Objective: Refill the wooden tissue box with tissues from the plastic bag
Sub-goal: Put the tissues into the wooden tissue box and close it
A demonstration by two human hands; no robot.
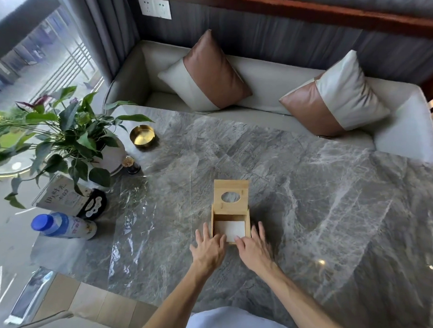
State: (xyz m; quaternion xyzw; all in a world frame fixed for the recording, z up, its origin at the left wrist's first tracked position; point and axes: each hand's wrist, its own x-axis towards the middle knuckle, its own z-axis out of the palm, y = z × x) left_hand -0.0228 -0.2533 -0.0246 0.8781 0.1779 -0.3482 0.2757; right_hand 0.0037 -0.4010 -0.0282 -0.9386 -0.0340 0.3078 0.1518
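The wooden tissue box (231, 214) stands near the middle of the grey marble table (307, 191). Its lid (231, 193), with an oval hole, is slid back and half off the box. White tissues (229, 229) lie inside the uncovered part. My left hand (209, 248) rests at the box's near left corner, fingers spread, fingertips touching the box edge. At the near right corner my right hand (254, 247) does the same, a finger reaching onto the tissues. A clear plastic bag (132, 224) lies flat and looks empty on the table to the left.
At the table's left edge are a potted plant (64, 139), a gold dish (142, 136), a small dark jar (131, 164), a card stand (67, 195) and a lying blue-capped bottle (63, 226). A sofa with two cushions (209, 72) runs along the far side.
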